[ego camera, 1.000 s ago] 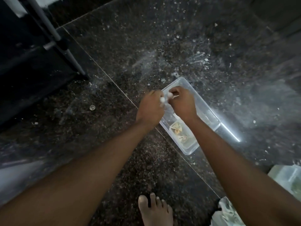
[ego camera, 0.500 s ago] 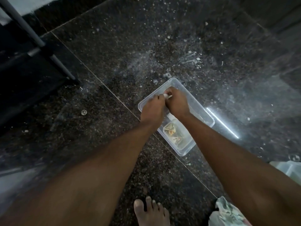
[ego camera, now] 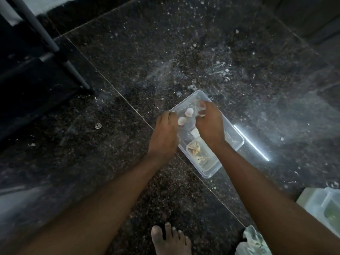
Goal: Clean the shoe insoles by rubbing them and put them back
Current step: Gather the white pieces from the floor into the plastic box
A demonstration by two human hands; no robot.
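Left grip (ego camera: 163, 133): hovering over the left rim of the clear box (ego camera: 237, 142), fingers curling, seemingly pinching the nearer pale round piece (ego camera: 181, 120) at its tips
Right grip (ego camera: 209, 124): reaching into the far end of the box, fingers curling down over something pale; I cannot tell whether it is holding anything
Task's thing: no full insole shape is showing; the farther pale round piece (ego camera: 189, 112) is sitting just beside the nearer one, both above the far end of the box
Key relation: both pieces are lying in the gap between the grips, the nearer one touching the left, the farther one closer to the right; the box's long axis is running from far left to near right across the floor (ego camera: 110, 162)
Box contents: crumpled yellowish scraps (ego camera: 195, 150) are lying in the near half, just beside the right wrist
Change: half a second ago the grips were pressing together; now they are parting and both pale pieces are showing
Judgement: rubbing is probably going on, with putting back not yet begun
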